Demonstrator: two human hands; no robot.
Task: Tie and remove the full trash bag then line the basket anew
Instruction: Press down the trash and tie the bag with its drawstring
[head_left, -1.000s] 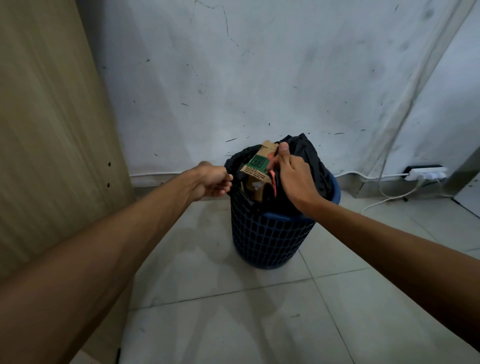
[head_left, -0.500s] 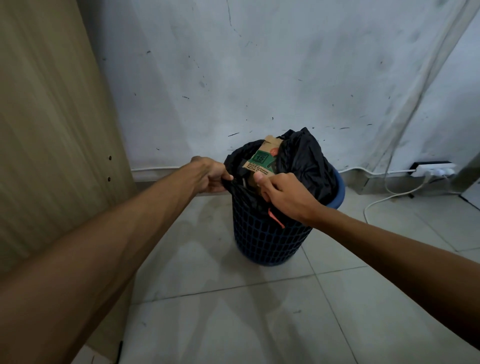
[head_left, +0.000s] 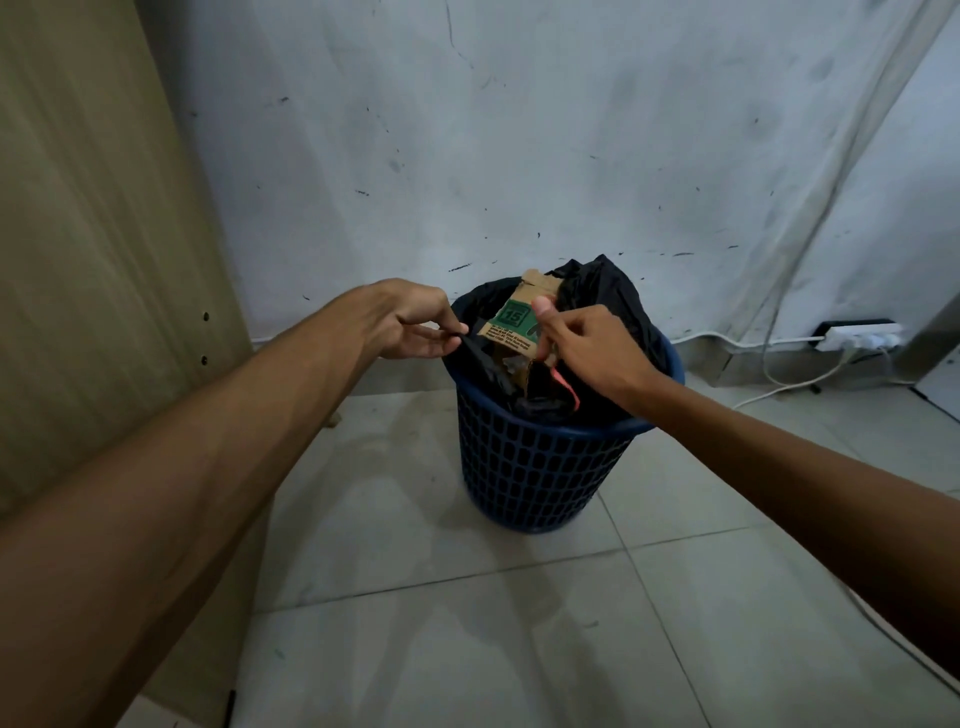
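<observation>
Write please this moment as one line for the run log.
stage: gathering bag | left hand: pinches black bag edge | right hand: on cardboard | blue basket: bag inside, untied

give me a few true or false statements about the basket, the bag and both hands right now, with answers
1. The left hand pinches the edge of the black trash bag. True.
2. The blue basket lies tipped on its side. False: it stands upright on the tiled floor.
3. The right hand has its grip on the brown cardboard packet at the bag's mouth. True.
4. The bag is already tied and out of the basket. False: it is open and sits inside.
5. The white power strip sits left of the basket. False: it lies to the right, by the wall.
</observation>
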